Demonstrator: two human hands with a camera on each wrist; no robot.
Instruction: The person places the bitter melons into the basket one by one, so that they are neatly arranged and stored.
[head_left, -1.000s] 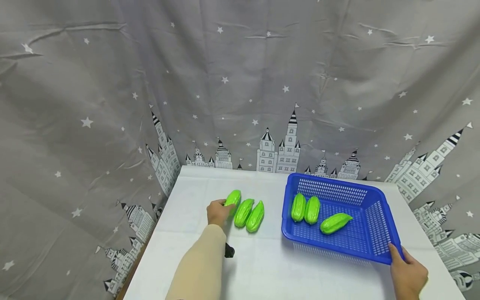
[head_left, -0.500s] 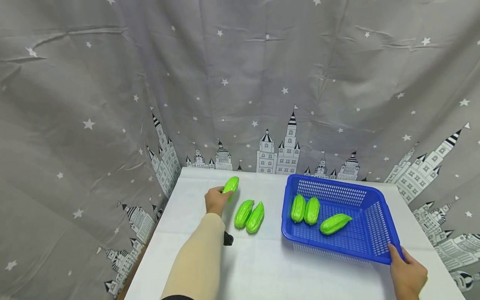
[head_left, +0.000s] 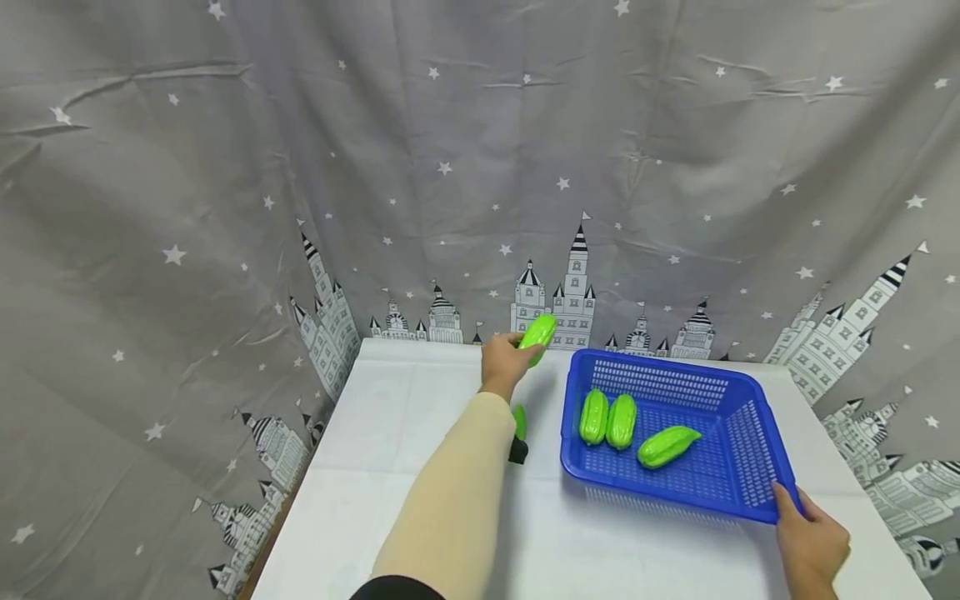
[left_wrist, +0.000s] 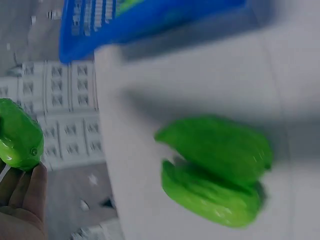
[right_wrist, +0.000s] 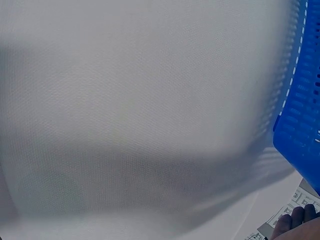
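Observation:
My left hand point(head_left: 506, 362) grips a bright green, ridged bitter melon point(head_left: 538, 333) up above the far part of the table, left of the blue basket point(head_left: 675, 493). In the left wrist view that same melon point(left_wrist: 19, 135) sits at the fingertips. Two more bitter melons, one point(left_wrist: 220, 145) lying against the other point(left_wrist: 210, 195), rest on the table; in the head view the left sleeve hides most of them. My right hand point(head_left: 812, 533) pinches the basket's near right corner, thumb over the rim. Inside the basket lie two melons point(head_left: 607, 419) side by side and a third point(head_left: 667, 447) at an angle.
A white cloth covers the table point(head_left: 360, 467). Behind and beside it hangs a grey curtain point(head_left: 450, 200) printed with stars and castles. A black strap piece point(head_left: 518, 450) shows beside the left forearm.
My left hand has picked the leftmost bitter melon up off the table and carried it up and right toward the basket. The right hand keeps its hold on the basket corner.

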